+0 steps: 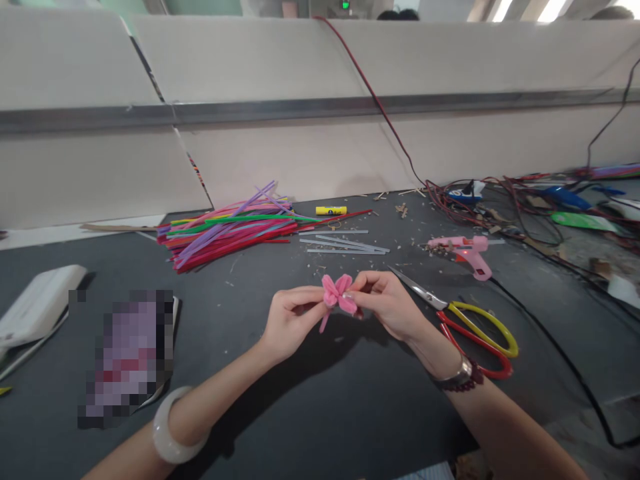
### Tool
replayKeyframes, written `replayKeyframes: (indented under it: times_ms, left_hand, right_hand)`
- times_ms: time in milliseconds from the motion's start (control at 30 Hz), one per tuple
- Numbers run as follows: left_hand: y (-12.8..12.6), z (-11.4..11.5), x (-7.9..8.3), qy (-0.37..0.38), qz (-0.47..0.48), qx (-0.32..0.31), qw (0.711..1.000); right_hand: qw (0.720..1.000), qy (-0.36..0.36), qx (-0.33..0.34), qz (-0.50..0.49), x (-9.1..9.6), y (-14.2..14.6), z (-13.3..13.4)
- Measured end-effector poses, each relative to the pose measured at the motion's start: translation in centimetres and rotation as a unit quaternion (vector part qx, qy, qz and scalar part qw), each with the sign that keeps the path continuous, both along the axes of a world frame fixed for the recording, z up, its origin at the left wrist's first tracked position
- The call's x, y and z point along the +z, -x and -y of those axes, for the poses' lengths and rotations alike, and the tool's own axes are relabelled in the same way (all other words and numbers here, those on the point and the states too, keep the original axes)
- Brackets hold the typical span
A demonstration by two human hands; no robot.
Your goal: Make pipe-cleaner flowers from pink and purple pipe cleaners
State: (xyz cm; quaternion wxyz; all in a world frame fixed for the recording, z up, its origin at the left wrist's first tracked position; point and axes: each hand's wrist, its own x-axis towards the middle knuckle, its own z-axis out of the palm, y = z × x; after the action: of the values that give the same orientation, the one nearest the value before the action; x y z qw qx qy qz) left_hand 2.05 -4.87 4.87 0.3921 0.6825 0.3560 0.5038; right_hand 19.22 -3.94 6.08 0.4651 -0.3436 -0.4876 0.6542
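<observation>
A pink pipe-cleaner flower (342,285) with several looped petals is held up above the dark table (240,427). My left hand (295,320) pinches its left side between thumb and fingers, and a short pink stem hangs below. On the other side, my right hand (387,300) grips the right petals with thumb and forefinger. Scissors (440,305) with one yellow and one red handle lie beside my right wrist, partly behind it. Behind the flower rest several translucent glue sticks (345,243).
A bundle of coloured pipe cleaners (225,233) and a yellow tube (331,211) lie near the wall. At right are a pink hot glue gun (465,252), its black cord and tangled wires (460,207). A white box-shaped device (43,303) and a pixelated item (127,360) are at left.
</observation>
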Motion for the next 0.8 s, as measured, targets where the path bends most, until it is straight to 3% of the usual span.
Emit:
replayKeyframes:
  times_ms: [400,533,667,800]
  left_hand:
    - [0.2,0.4,1.6,-0.059,-0.050,0.013,0.997]
    - [0.0,0.2,1.8,-0.006,-0.029,0.023,0.999]
    - [0.0,0.1,1.7,0.072,0.027,-0.007,0.997]
    - [0.1,0.1,1.5,0.094,0.050,-0.010,0.994]
  right_hand:
    - [0.999,-0.010,0.001,0.045,1.4,0.0,0.6]
    - [0.999,-0.021,0.003,0.035,1.0,0.0,0.5]
    - [0.999,-0.018,0.013,0.024,0.9,0.1,0.5]
    - [0.999,-0.016,0.022,0.029,1.2,0.2,0.6]
